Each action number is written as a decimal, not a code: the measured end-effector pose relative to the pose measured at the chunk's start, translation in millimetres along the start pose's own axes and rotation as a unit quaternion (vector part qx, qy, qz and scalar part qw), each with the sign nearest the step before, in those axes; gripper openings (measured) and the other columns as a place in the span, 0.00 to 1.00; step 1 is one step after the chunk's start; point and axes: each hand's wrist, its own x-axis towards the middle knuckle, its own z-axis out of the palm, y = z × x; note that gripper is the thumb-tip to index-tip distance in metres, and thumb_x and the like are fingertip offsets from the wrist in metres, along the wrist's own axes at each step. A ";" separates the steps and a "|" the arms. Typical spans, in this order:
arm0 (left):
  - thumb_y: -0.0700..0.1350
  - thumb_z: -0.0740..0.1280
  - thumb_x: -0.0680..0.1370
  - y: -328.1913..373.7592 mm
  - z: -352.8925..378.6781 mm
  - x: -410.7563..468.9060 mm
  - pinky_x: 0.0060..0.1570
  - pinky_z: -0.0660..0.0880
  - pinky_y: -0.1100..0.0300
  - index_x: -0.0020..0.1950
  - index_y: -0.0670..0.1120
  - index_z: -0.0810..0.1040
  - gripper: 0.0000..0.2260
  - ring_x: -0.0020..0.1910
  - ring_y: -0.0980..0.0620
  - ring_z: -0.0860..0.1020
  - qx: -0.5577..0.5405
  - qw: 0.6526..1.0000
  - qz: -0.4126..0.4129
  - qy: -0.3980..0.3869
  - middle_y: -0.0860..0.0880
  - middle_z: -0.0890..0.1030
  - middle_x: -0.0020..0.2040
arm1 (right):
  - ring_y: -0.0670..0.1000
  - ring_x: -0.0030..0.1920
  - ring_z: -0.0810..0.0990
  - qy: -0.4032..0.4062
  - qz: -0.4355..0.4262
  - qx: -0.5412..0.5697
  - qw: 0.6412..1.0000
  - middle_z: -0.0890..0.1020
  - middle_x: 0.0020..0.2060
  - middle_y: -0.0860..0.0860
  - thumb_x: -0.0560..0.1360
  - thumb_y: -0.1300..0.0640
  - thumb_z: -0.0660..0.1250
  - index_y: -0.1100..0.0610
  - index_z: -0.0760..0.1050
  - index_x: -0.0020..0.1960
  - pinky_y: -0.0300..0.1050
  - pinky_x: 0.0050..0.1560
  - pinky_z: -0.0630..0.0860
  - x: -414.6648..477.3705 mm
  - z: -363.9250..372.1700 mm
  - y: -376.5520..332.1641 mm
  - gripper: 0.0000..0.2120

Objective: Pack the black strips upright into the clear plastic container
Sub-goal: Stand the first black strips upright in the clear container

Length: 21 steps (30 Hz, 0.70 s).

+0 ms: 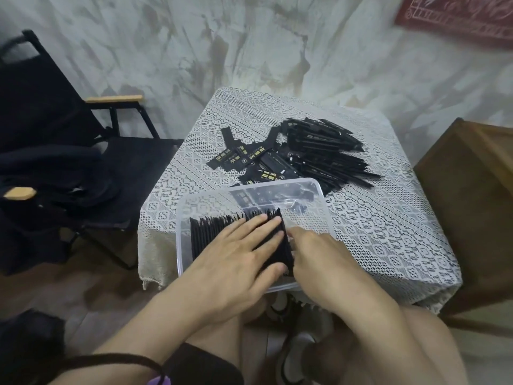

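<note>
Head view shows my left hand [236,254] lying flat on the row of black strips [211,229] that stands upright in the clear plastic container [319,187]; the fingers are straight and a little spread, they press on the upper edges and grip nothing; my right hand [313,254] is against the right end of this row, but its fingers go down behind the strips, and I cannot tell if they pinch one or only push.

The container sits at the near edge of the lace-covered table [388,232]; the row fills its left and middle part, and the right part looks free, as far as the clear wall lets me see; a few strips seem to lie loose at its far side. Beyond the container a pile of loose strips [319,151] lies on the cloth, large, with several apart at its left.

So I judge the work is perhaps near the half, not more; what is left is to take the pile in portions and set them on edge beside the row.
</note>
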 end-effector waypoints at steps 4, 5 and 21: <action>0.71 0.45 0.81 -0.9 -0.6 -5.8 0.79 0.39 0.56 0.83 0.49 0.56 0.37 0.82 0.55 0.43 0.003 1.000 0.013 0.015 0.52 0.49 0.84 | 0.62 0.56 0.79 -0.022 -0.004 0.007 1.000 0.81 0.57 0.57 0.79 0.61 0.59 0.51 0.72 0.66 0.49 0.50 0.75 -2.6 -1.8 1.8 0.17; 0.73 0.46 0.81 -0.8 0.1 -7.1 0.79 0.39 0.55 0.83 0.48 0.56 0.39 0.82 0.54 0.44 0.009 1.000 0.019 0.018 0.52 0.49 0.84 | 0.61 0.56 0.79 -0.019 -0.009 0.015 1.000 0.82 0.57 0.56 0.79 0.62 0.59 0.51 0.72 0.67 0.50 0.51 0.76 -4.4 -2.4 1.3 0.18; 0.75 0.55 0.75 1.0 0.5 -3.1 0.73 0.62 0.39 0.79 0.46 0.67 0.43 0.77 0.40 0.64 0.138 0.990 0.027 -0.009 0.46 0.67 0.79 | 0.62 0.61 0.78 -0.014 0.002 0.002 1.000 0.81 0.62 0.58 0.80 0.63 0.57 0.52 0.71 0.70 0.50 0.58 0.75 -19.4 0.8 -3.7 0.20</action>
